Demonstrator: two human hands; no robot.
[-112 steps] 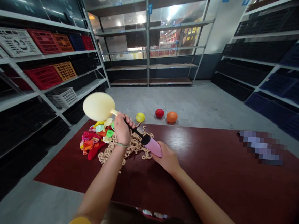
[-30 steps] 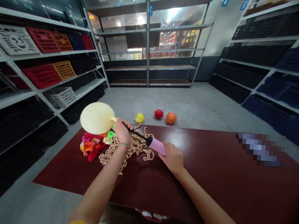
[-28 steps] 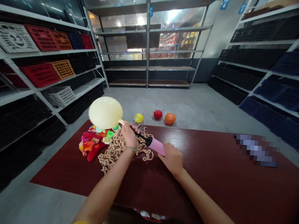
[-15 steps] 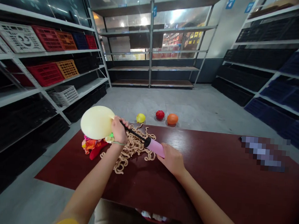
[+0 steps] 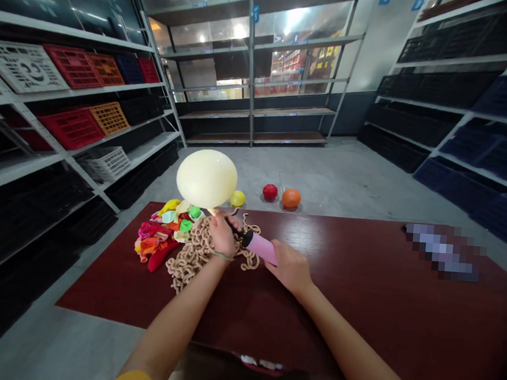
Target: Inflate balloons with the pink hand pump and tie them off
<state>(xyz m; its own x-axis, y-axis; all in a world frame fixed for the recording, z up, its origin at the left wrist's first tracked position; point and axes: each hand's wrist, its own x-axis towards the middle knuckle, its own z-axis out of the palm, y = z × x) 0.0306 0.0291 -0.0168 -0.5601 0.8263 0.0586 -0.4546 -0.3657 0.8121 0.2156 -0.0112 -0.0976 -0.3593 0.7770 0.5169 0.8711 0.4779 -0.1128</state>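
We're right on the left hand (image 5: 223, 238), closed firmly around the neck of the pale yellow balloon (image 5: 206, 178) where it meets the black hose (image 5: 237, 227), and that's the weak spot: a slackening grip could let the balloon slip free, and too much air could burst it. The fingers cover the join, so it's hard to say how well it's seated. The right hand (image 5: 290, 268) is only partly closed, cupped against the end of the pink pump barrel (image 5: 260, 248). Just under the left wrist lies a heap of tan knotted cord (image 5: 192, 255), with a pile of limp coloured balloons (image 5: 163, 233) beside it, all on the dark red table (image 5: 357, 319). Out on the grey floor (image 5: 324, 177), we've got a small yellow balloon (image 5: 237, 198), a red balloon (image 5: 269, 192) and an orange balloon (image 5: 291, 198).
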